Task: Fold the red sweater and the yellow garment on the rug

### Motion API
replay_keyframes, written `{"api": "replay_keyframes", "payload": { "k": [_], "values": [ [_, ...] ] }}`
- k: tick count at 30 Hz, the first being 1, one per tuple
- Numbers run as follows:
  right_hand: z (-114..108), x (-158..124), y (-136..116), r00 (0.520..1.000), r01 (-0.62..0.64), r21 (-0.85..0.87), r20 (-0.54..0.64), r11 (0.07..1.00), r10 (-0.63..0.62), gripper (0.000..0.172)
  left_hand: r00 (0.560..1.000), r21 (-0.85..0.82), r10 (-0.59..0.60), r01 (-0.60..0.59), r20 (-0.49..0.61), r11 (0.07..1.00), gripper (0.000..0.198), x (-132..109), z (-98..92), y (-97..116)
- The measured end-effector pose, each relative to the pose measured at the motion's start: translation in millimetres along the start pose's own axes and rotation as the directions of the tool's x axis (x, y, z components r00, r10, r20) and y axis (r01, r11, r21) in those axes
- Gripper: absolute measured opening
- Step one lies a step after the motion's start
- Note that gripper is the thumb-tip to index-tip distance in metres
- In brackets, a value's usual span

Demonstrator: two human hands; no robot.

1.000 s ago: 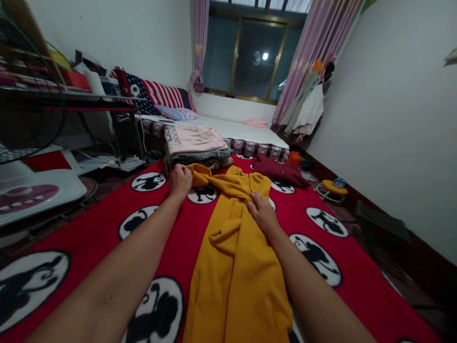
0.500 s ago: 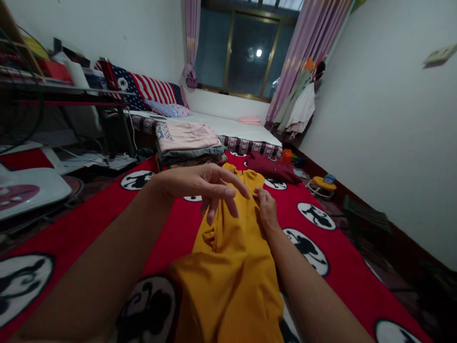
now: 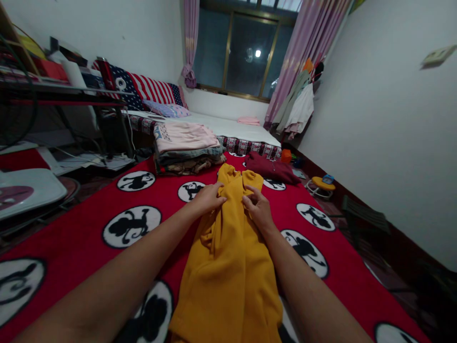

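Note:
A mustard-yellow garment (image 3: 228, 267) lies lengthwise in front of me, its sides turned inward and its far end bunched into two rounded ends. My left hand (image 3: 210, 197) is at its left edge near the far end, thumb and fingers closed on the cloth. Across from it, my right hand (image 3: 259, 207) bends its fingers onto the right side of the garment, pinching the fabric. Loose folds bunch along the left side. The garment rests on a red blanket (image 3: 85, 233) with round black-and-white figures.
Beyond the garment stand a stack of folded clothes (image 3: 189, 143) and a dark red garment (image 3: 273, 169). Farther back is a bed (image 3: 214, 123) under the window. A cluttered desk (image 3: 71, 90) is at left, a yellow stool (image 3: 323, 184) at right.
My left hand has come down from above the garment to its left edge. The right hand has shifted slightly left. The garment's near part now lies flatter and its left side is drawn inward.

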State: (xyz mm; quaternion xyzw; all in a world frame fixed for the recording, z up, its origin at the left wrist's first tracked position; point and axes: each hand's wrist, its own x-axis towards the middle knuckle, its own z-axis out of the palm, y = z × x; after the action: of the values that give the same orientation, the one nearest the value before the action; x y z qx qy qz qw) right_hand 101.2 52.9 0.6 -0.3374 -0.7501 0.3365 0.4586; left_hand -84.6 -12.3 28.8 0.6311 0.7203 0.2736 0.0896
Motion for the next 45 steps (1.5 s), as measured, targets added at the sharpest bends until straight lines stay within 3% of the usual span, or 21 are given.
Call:
{"api": "replay_keyframes", "payload": {
  "k": [3,7,9,14,20,23,26,28,31,34,37,41,43,45],
  "values": [
    [3,2,-6,0.997,0.015,-0.084,0.071,0.996,-0.009,0.052,0.995,-0.035,0.006,-0.009,-0.1,0.999,0.049,5,13.2,-9],
    [7,4,-8,0.992,0.019,-0.075,0.124,0.997,-0.009,0.03,0.995,-0.209,-0.054,0.035,-0.088,0.977,0.043,10,14.6,-14],
    [7,5,-8,0.997,-0.012,0.011,0.075,1.0,0.011,0.025,0.991,-0.264,-0.092,0.064,-0.096,0.962,0.037,10,12.4,-14],
    [0,10,-9,0.986,-0.082,0.236,-0.124,0.968,0.113,0.03,0.984,-0.342,-0.125,0.075,-0.128,0.937,0.03,8,7.2,-13],
    [-2,12,6,0.975,-0.19,0.164,-0.087,0.968,0.206,0.029,0.994,-0.379,-0.091,0.063,-0.056,0.923,0.038,7,12.2,-11],
    [-4,12,7,0.975,-0.161,0.169,-0.126,0.972,0.184,0.03,0.992,-0.328,-0.042,0.0,-0.121,0.945,0.025,7,12.2,-13],
    [-10,14,6,0.956,-0.133,0.168,-0.24,0.977,0.171,0.032,0.971,-0.329,-0.126,0.054,-0.204,0.943,0.017,10,7.3,-20],
    [-15,15,8,0.944,-0.158,0.126,-0.271,0.979,0.187,0.033,0.957,-0.434,-0.225,0.126,-0.184,0.892,0.017,11,4.2,-25],
    [-19,17,11,0.96,-0.225,0.07,-0.155,0.972,0.233,0.032,0.953,-0.573,-0.277,0.158,-0.126,0.804,0.022,12,3.8,-27],
    [-16,18,9,0.968,-0.232,0.028,-0.092,0.972,0.233,0.039,0.982,-0.568,-0.165,0.087,-0.087,0.818,0.026,9,7.9,-18],
    [-13,17,5,0.983,-0.165,0.039,-0.074,0.985,0.168,0.056,0.996,-0.448,-0.007,-0.032,-0.084,0.893,0.02,3,10.9,-2],
    [-15,16,3,0.983,-0.164,0.184,0.109,0.969,0.145,0.045,0.977,-0.353,0.157,-0.2,-0.147,0.914,0.016,-2,8.6,16],
    [-18,16,6,0.984,-0.177,0.246,0.054,0.953,0.169,0.041,0.971,-0.353,0.17,-0.22,-0.166,0.91,0.016,-1,6.3,15],
    [-21,19,10,0.98,-0.155,0.233,-0.088,0.96,0.18,0.042,0.976,-0.351,0.091,-0.158,-0.199,0.923,0.016,1,4.7,7]
  ]
}}
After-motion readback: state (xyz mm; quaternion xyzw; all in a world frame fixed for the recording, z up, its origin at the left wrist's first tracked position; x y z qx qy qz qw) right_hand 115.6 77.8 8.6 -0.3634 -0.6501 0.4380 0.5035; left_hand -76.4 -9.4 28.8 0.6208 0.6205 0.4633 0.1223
